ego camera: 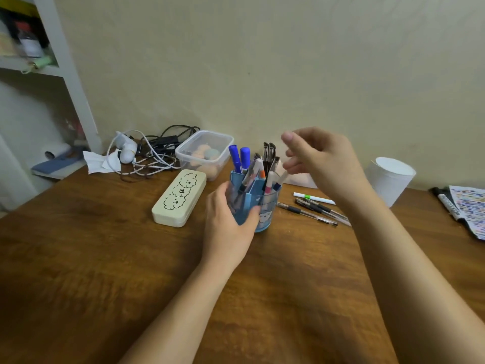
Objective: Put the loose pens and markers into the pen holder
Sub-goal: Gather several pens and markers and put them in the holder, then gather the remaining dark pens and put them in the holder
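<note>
A blue see-through pen holder (pixel 265 206) stands on the wooden desk, with several pens and markers upright in it, two with blue caps (pixel 239 155). My left hand (pixel 227 224) grips the holder from its left side. My right hand (pixel 319 160) hovers just above and to the right of the holder's top, fingers spread, nothing in it. Loose on the desk to the right lie a white marker with a green band (pixel 313 198) and several dark pens (pixel 309 212), partly hidden behind my right forearm.
A cream pencil case (pixel 178 198) lies left of the holder. Behind are a clear plastic tub (pixel 204 151) and tangled cables (pixel 154 156). A white cup (pixel 391 179), a black marker (pixel 446 203) and a printed sheet (pixel 469 208) sit at right.
</note>
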